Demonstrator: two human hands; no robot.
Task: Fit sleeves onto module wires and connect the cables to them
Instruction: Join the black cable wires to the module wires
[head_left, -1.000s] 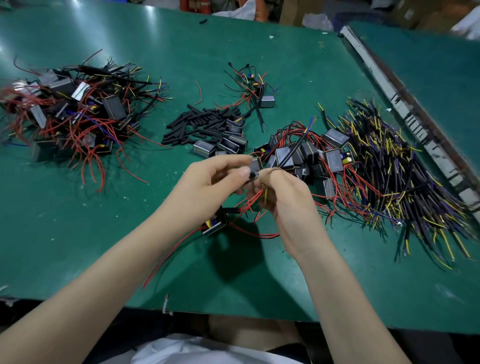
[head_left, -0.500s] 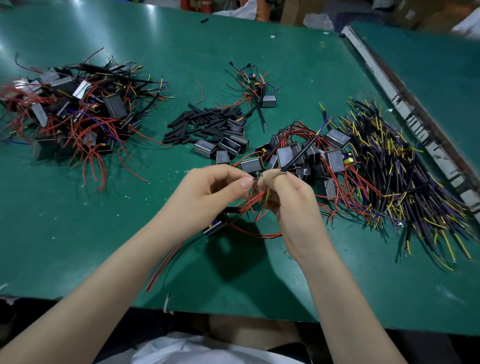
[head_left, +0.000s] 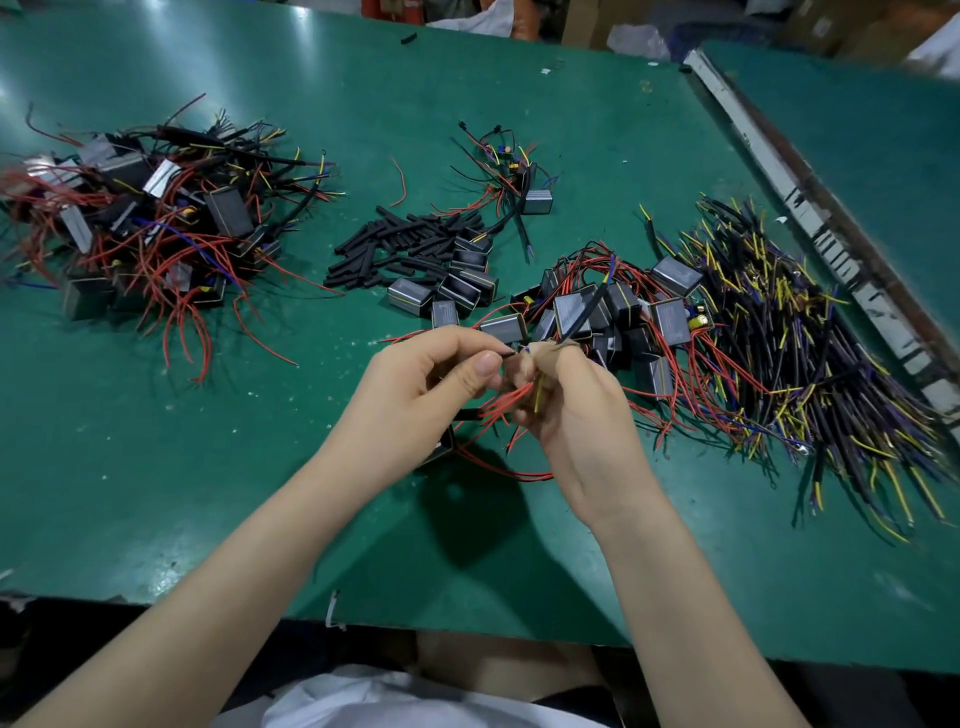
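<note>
A black cable (head_left: 582, 317) and red module wires (head_left: 506, 405) meet mid-table between 2 hands: the left hand (head_left: 431, 384) pinches a small black sleeve (head_left: 506, 353), the right hand (head_left: 566, 400) grips the wires. Module labels are unreadable. Sleeves pile (head_left: 400, 249) lies beyond.

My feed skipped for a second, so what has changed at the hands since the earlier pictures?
Very little. Both hands drifted slightly nearer the person. The left hand still pinches a small black piece at its fingers; the right hand still grips the red wires and black cable. The module hangs under the hands as before. The piles on the table stayed put.
</note>
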